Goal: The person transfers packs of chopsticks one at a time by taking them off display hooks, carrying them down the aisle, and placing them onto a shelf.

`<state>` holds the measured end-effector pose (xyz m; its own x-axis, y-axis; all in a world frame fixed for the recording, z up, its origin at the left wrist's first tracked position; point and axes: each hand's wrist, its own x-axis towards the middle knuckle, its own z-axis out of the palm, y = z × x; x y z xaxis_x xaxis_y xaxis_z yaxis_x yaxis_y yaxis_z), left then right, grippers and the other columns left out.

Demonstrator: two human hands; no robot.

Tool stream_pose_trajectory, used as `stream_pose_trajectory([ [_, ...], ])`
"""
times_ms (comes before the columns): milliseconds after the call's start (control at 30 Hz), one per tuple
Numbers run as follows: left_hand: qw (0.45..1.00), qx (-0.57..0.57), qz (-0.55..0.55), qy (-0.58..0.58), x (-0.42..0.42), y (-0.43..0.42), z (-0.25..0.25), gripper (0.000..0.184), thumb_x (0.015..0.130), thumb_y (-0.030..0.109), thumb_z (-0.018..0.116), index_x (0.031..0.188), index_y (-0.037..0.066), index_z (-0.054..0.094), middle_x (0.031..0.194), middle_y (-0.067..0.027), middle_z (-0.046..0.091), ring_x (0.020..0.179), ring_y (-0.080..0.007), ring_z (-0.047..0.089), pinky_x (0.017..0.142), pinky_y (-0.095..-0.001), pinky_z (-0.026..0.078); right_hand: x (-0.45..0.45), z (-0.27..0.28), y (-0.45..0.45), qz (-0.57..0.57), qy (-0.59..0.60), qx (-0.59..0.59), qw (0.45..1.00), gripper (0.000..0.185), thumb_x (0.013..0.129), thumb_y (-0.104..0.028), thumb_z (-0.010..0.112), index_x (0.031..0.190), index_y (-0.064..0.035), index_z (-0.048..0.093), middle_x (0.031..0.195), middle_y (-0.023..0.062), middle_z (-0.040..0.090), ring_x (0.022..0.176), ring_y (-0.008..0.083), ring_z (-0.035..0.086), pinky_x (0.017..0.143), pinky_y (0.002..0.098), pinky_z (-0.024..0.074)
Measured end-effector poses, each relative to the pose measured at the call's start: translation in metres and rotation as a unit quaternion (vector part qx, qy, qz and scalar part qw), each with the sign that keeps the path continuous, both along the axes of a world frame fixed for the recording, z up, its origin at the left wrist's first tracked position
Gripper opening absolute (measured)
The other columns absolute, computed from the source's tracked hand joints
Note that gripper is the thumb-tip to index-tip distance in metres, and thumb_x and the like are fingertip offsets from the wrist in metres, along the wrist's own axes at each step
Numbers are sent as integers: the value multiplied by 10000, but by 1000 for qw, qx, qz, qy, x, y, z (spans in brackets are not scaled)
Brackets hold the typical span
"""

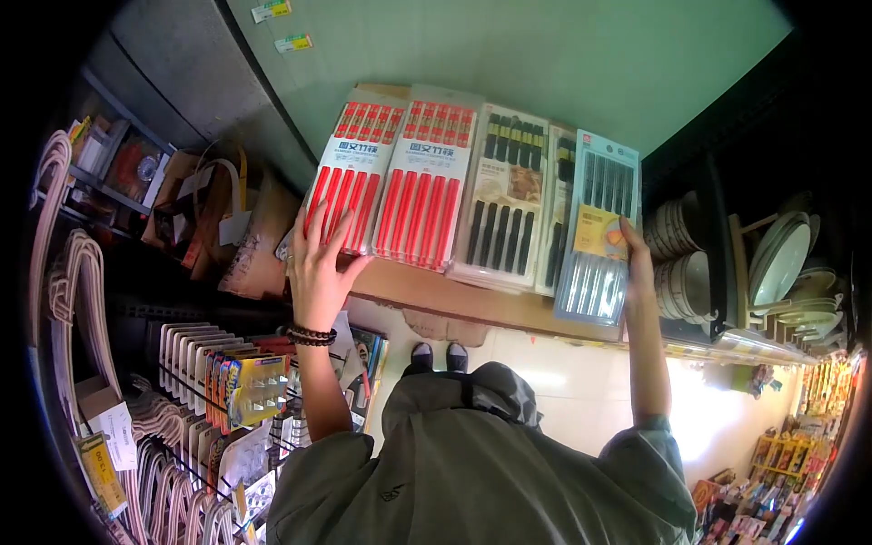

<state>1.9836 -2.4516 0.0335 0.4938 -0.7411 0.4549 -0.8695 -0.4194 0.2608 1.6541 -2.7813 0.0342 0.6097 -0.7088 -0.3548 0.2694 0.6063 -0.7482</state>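
Note:
My left hand (320, 263) has its fingers spread over the lower left of a pack of red chopsticks (350, 195), touching its front. Beside that pack stands a second pack of red chopsticks (422, 191). A pack of black chopsticks (502, 195) with gold bands is in the middle, and another narrow black pack (556, 218) shows partly behind its neighbour. On the right, my right hand (639, 259) grips the right edge of a clear-covered pack of dark chopsticks (595, 232) with a yellow label; some of its fingers are hidden at the pack's side.
The packs lie on a brown shelf (490, 295) against a pale green panel (581, 54). Stacked bowls (686, 282) and plates (781, 259) stand at right. Hooks with hanging goods (250, 391) are at lower left, near a cardboard box (259, 245).

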Motion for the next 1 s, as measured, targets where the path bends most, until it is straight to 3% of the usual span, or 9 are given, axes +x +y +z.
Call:
stream_pose_trajectory([
  [267, 1000, -4, -4, -1, 6, -2, -5, 726, 688, 242, 829, 1354, 185, 548, 1484, -105, 384, 1343, -424, 356, 1067, -540, 386, -1, -11, -4, -1, -14, 11, 1000, 278, 993, -218, 548, 1116, 30, 580, 1039, 151, 660, 894, 218, 685, 771, 337, 582],
  [500, 996, -57, -46, 59, 9, 6, 4, 783, 692, 242, 850, 1379, 104, 500, 1484, -160, 374, 1355, -419, 343, 1111, -518, 323, 2, -6, 2, -10, -34, 24, 999, 283, 985, -241, 556, 1108, 13, 583, 1035, 141, 675, 878, 226, 692, 773, 352, 585],
  [600, 966, -182, -23, 183, 20, 13, -3, 672, 804, 202, 784, 1397, 95, 488, 1493, -139, 394, 1356, -312, 385, 1114, -454, 315, -8, -10, -12, 5, -86, 62, 994, 317, 970, -253, 571, 1148, 10, 573, 1083, 168, 675, 911, 262, 690, 808, 391, 581],
  [667, 868, -318, 26, 380, 35, 7, -20, 479, 949, 259, 646, 1347, 29, 509, 1393, -167, 497, 1313, -245, 441, 1088, -378, 338, -18, 4, -14, 21, -122, 80, 989, 331, 966, -246, 576, 1175, 11, 568, 1107, 185, 672, 929, 276, 687, 825, 407, 577],
  [700, 823, -366, 44, 432, 39, 2, -22, 455, 977, 261, 611, 1334, -1, 508, 1295, -139, 568, 1239, -196, 495, 1039, -309, 373, -28, 1, -24, -22, -107, 104, 989, 352, 959, -249, 588, 1188, 18, 576, 1130, 204, 667, 947, 288, 683, 835, 415, 571],
  [800, 821, -345, 55, 451, 51, -4, -27, 397, 994, 236, 587, 1288, -26, 534, 1086, -47, 622, 1004, -102, 554, 925, -244, 414, -64, 7, -33, -19, -67, 118, 991, 357, 955, -251, 601, 1179, 26, 594, 1125, 211, 669, 954, 289, 681, 831, 407, 569],
  [833, 833, -330, 53, 441, 54, -4, -30, 385, 994, 229, 587, 1278, -28, 543, 1034, -24, 612, 963, -86, 541, 900, -234, 414, -70, 8, -30, -50, -63, 92, 993, 337, 958, -235, 605, 1152, 40, 605, 1105, 206, 675, 930, 266, 689, 822, 373, 569],
  [933, 845, -320, 48, 426, 63, 1, -35, 365, 994, 212, 589, 1265, -31, 555, 915, 30, 568, 862, -48, 493, 831, -214, 409, -81, 27, -11, -92, 135, -64, 984, 336, 957, -224, 616, 1143, 56, 613, 1075, 189, 686, 900, 234, 697, 796, 331, 572],
  [1000, 841, -324, 45, 431, 64, 1, -37, 360, 992, 198, 588, 1270, -27, 554, 997, -6, 613, 945, -70, 541, 883, -223, 422, -89, 17, -15, -68, 212, -165, 961, 374, 953, -237, 634, 1138, 88, 613, 1021, 162, 697, 857, 191, 696, 737, 284, 556],
])
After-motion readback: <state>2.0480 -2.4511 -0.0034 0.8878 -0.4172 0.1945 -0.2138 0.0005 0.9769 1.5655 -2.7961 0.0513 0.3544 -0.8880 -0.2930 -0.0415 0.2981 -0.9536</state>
